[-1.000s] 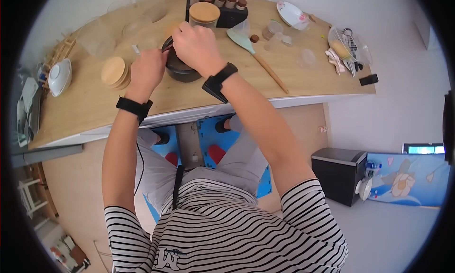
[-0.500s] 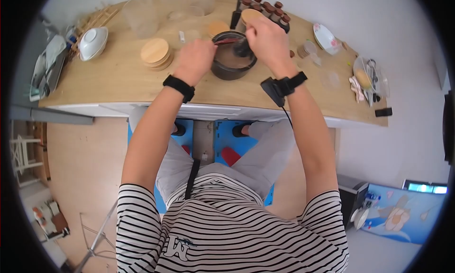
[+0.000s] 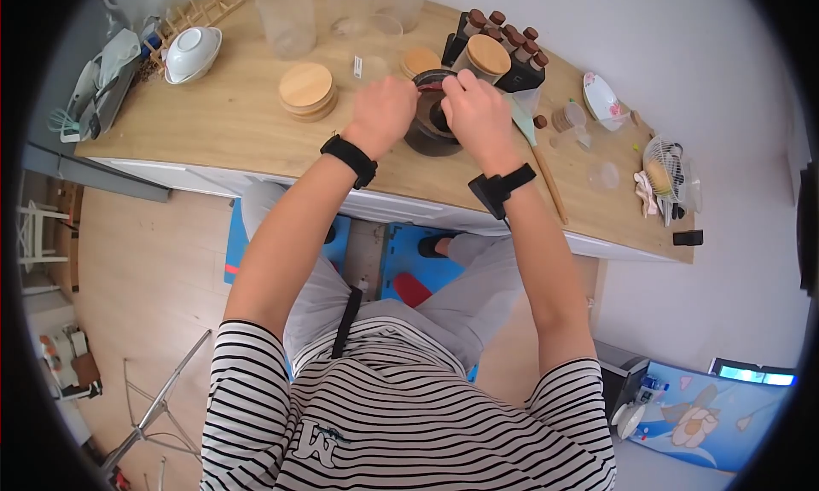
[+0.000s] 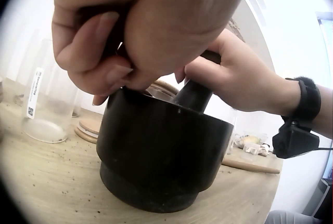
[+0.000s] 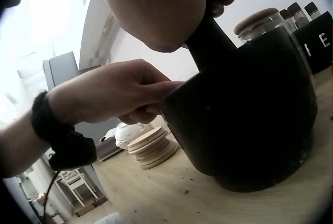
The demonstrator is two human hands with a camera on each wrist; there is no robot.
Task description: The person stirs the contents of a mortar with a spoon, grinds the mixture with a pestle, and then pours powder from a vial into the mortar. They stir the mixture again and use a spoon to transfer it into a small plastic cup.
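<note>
A black mortar (image 4: 161,151) stands upright on the wooden counter. My left hand (image 3: 384,107) grips its rim on the left side, with curled fingertips right at the edge in the left wrist view. My right hand (image 3: 479,116) wraps round the top of a black pestle (image 4: 192,96). The pestle leans in the mortar, its lower end hidden behind the wall in both wrist views. Something dark red shows inside along the far wall in the head view. Close behind the mortar is a glass jar with a wooden lid (image 3: 488,56).
Wooden lids (image 3: 307,90) are stacked left of the mortar, and clear containers (image 3: 286,26) stand behind. Right of it lie a spatula (image 3: 550,184) and a rack of corked bottles (image 3: 516,47). A white bowl (image 3: 192,52) is far left; a utensil basket (image 3: 670,162) is far right.
The head view has shifted, so the counter appears farther right than at first. My right hand has swung the pestle about and is now closer to my left hand. The left hand stays at the rim.
</note>
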